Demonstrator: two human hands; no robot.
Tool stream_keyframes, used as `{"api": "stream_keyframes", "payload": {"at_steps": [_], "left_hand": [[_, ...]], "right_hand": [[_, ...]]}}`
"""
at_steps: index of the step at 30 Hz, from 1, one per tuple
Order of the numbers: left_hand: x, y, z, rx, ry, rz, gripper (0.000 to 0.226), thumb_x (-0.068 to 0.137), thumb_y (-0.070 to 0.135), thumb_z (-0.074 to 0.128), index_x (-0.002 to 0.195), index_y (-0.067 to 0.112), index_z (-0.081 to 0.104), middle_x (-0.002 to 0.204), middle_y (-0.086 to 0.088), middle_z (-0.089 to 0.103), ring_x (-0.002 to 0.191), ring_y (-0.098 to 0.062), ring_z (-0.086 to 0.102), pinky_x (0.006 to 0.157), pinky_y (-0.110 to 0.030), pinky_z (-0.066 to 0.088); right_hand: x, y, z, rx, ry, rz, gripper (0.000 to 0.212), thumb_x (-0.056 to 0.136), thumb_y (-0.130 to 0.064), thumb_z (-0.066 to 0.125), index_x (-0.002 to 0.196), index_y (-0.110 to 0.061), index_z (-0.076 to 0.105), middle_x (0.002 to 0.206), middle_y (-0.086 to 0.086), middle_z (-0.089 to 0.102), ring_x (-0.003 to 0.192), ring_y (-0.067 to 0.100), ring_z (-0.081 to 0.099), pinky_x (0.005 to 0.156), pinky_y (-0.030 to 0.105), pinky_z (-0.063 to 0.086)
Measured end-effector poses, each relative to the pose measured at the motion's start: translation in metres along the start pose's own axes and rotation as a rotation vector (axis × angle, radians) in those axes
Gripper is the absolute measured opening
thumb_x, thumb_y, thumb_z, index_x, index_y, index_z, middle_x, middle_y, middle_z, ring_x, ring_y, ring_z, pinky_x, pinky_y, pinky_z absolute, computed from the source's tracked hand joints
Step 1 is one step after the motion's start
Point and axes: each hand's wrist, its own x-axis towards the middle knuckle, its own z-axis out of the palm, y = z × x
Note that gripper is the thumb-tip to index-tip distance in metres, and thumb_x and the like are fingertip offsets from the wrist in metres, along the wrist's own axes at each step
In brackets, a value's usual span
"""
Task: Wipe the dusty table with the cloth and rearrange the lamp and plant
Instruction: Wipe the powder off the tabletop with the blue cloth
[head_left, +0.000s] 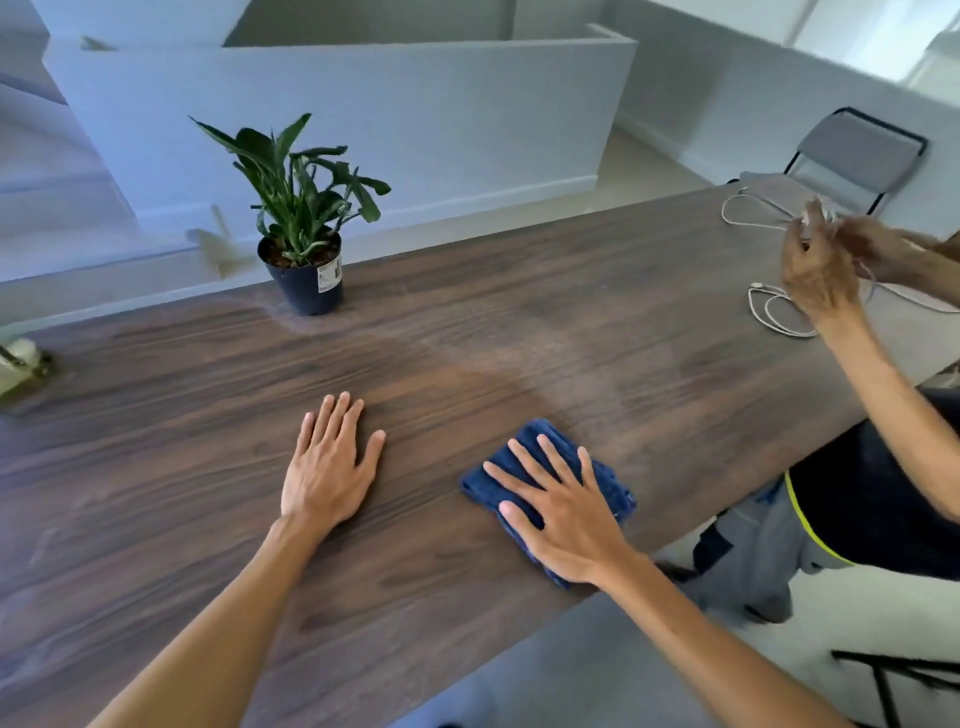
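A folded dark blue cloth (608, 475) lies on the dark wooden table (467, 332) near its front edge. My right hand (563, 512) presses flat on the cloth with fingers spread and straight. My left hand (327, 467) rests flat on the bare wood to the left of the cloth, palm down. A green plant in a black pot (306, 275) stands upright near the table's far edge. At the left border a pale object (21, 364), possibly the lamp's base, is cut off by the frame. A dusty haze covers the wood between the plant and the cloth.
Another person sits at the right end of the table; that person's hands (821, 265) handle white cables (779, 312) lying there. A grey folding chair (862, 156) stands behind that end. A white partition wall (363, 119) runs behind the table.
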Motion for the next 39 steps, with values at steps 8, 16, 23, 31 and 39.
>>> {"api": "stream_keyframes", "payload": {"at_steps": [8,16,23,31,39], "left_hand": [[0.003,0.003,0.003,0.043,0.015,-0.022,0.076,0.094,0.062,0.011,0.154,0.018,0.029,0.165,0.001,0.018,0.153,-0.014,0.003,0.125,-0.038,0.003],[0.006,-0.001,0.005,0.033,0.021,0.008,0.072,0.097,0.057,0.016,0.154,0.016,0.030,0.164,-0.003,0.020,0.153,-0.016,0.006,0.125,-0.039,0.005],[-0.005,0.008,0.000,0.007,-0.010,0.025,0.067,0.103,0.050,0.028,0.155,0.009,0.026,0.165,-0.007,0.015,0.153,-0.016,0.001,0.125,-0.036,0.002],[-0.008,0.006,-0.002,-0.016,0.012,0.038,0.059,0.104,0.042,0.032,0.153,0.008,0.032,0.163,-0.009,0.022,0.153,-0.019,0.010,0.125,-0.036,0.007],[-0.011,0.010,-0.001,-0.010,0.008,0.030,0.060,0.104,0.042,0.031,0.154,0.009,0.029,0.164,-0.008,0.018,0.153,-0.018,0.007,0.125,-0.036,0.005]], "right_hand": [[0.099,0.076,-0.031,0.060,-0.028,0.459,0.055,0.097,-0.068,0.010,0.151,-0.060,0.000,0.167,-0.012,-0.010,0.151,0.035,-0.021,0.110,0.075,-0.009],[0.037,-0.036,0.003,0.036,0.013,-0.054,0.051,0.101,-0.063,0.021,0.150,-0.062,0.009,0.166,-0.018,0.002,0.154,0.025,-0.014,0.115,0.066,-0.011],[0.034,0.049,-0.019,-0.007,-0.068,0.122,0.051,0.100,-0.066,0.018,0.147,-0.066,-0.001,0.165,-0.021,-0.009,0.152,0.025,-0.021,0.114,0.071,-0.007],[0.013,-0.037,0.006,-0.013,-0.025,-0.128,0.050,0.102,-0.060,0.018,0.150,-0.062,0.006,0.167,-0.017,-0.002,0.153,0.026,-0.017,0.114,0.069,-0.010],[0.009,0.082,-0.023,-0.053,-0.097,0.101,0.049,0.098,-0.066,0.010,0.144,-0.069,-0.007,0.163,-0.026,-0.014,0.151,0.019,-0.025,0.113,0.072,-0.008]]}}
